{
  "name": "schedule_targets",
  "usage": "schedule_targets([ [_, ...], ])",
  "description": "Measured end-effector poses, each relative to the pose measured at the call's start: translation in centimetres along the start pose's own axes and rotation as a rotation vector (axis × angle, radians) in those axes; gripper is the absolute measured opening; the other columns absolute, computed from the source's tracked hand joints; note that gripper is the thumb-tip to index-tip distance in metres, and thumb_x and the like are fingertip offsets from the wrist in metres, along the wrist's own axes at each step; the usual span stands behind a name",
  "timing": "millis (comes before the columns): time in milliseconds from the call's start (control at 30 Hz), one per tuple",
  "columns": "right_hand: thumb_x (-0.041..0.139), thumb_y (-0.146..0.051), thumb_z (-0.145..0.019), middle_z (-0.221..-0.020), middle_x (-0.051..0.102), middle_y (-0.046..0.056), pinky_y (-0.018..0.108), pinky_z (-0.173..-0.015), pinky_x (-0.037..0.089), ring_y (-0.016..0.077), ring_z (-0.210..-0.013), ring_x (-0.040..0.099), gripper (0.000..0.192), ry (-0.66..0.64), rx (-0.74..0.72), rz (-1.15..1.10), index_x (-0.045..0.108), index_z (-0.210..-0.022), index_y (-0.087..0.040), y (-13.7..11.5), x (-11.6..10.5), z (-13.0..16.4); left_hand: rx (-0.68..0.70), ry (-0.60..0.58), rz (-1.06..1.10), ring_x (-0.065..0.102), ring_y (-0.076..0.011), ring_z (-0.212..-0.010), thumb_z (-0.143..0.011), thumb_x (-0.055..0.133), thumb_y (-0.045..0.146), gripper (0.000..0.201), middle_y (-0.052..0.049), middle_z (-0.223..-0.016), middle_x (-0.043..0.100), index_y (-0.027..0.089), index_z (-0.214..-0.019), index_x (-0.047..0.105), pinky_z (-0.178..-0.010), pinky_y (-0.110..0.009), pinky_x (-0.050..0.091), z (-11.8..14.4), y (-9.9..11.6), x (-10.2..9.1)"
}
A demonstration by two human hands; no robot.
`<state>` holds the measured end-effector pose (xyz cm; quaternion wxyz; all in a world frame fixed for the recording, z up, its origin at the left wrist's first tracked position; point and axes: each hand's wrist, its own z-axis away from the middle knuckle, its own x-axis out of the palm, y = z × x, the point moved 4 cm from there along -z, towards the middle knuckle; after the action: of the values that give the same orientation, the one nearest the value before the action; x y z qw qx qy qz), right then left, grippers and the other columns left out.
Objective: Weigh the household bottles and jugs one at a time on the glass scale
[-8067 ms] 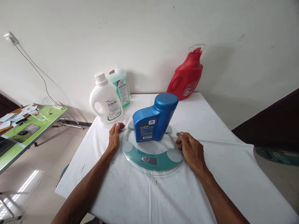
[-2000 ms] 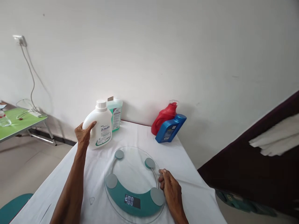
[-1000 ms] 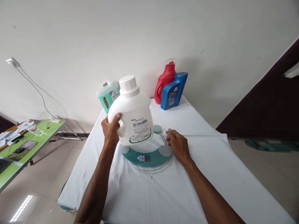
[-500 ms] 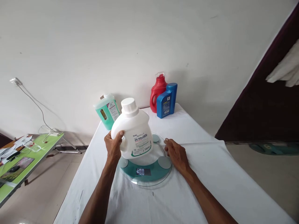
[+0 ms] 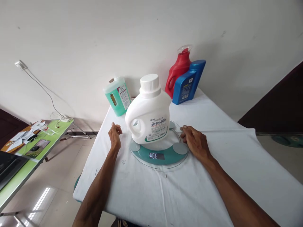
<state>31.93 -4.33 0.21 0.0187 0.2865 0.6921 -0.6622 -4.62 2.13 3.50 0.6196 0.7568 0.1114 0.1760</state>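
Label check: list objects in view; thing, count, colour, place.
Table: 1, white-clothed, centre
Scale: 1, glass/teal, on table
Large bottle: 1, white, on scale
Translucent bottle: 1, green, table's back left
Red bottle: 1, red, table's back right
Blue bottle: 1, blue, beside red bottle
Side table: 1, green, far left
Papers: several, white, far left
Clear bottle: 1, transparent, on side table
Mat: 1, patterned, on side table
Mouse: 1, black, on mat
Dark device: 1, black, far left
Plug with cable: 1, white, left
Panel: 1, dark, right
Left hand: 1, bare, left of large bottle, apart
Right hand: 1, bare, at scale's right rim
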Motion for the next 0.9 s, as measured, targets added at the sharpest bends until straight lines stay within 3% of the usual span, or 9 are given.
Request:
schedule_targets([
  [133, 0.043, -0.063, -0.098, -0.069, 0.071, 0.003, 0.037, -0.071, 0.052, 0.0217, -0.061, 0.064, 0.045, 0.007, -0.002, -0.002, 0.067, -0.087, -0.027, -0.3, -0.1, 0.1, -0.005, -0.12, -0.103, 0.047, -0.0134, -0.057, -0.091, 0.063, 0.081, 0.065, 0.001, -0.062, 0.051, 0.02, -0.068, 0.059, -0.06, -0.03, 0.041, -0.1, -2.2, -0.4],
  [333, 0.041, -0.064, -0.097, -0.07, 0.07, 0.002, 0.037, -0.069, 0.051, 0.0222, -0.061, 0.065, 0.046, 0.002, 0.023, 0.037, 0.067, -0.088, -0.028, -0.3, -0.1, 0.1, 0.057, -0.167, -0.194, 0.045, -0.0145, -0.058, -0.099, 0.061, 0.062, 0.052, 0.001, -0.06, 0.048, 0.022, -0.067, 0.057, -0.062, -0.031, 0.04, 0.5, -1.4, 0.4],
  [500, 0.041, -0.064, -0.096, -0.069, 0.068, 0.002, 0.037, -0.069, 0.05, 0.0218, -0.06, 0.064, 0.045, 0.008, 0.02, 0.049, 0.066, -0.087, -0.028, -0.3, -0.1, 0.0, 0.102, -0.247, -0.306, 0.047, -0.0142, -0.066, -0.094, 0.066, 0.048, 0.038, 0.002, -0.066, 0.053, 0.021, -0.07, 0.056, -0.065, -0.029, 0.039, 2.2, -1.5, 1.5],
  [900, 0.04, -0.063, -0.1, -0.071, 0.071, 0.004, 0.038, -0.07, 0.05, 0.0223, -0.059, 0.065, 0.043, -0.009, 0.026, 0.051, 0.058, -0.079, -0.029, -0.4, -0.1, 0.1, 0.173, -0.232, -0.417, 0.051, -0.0149, -0.068, -0.091, 0.061, 0.044, 0.034, 0.001, -0.068, 0.058, 0.021, -0.069, 0.052, -0.065, -0.028, 0.041, 3.0, -0.9, 2.0],
])
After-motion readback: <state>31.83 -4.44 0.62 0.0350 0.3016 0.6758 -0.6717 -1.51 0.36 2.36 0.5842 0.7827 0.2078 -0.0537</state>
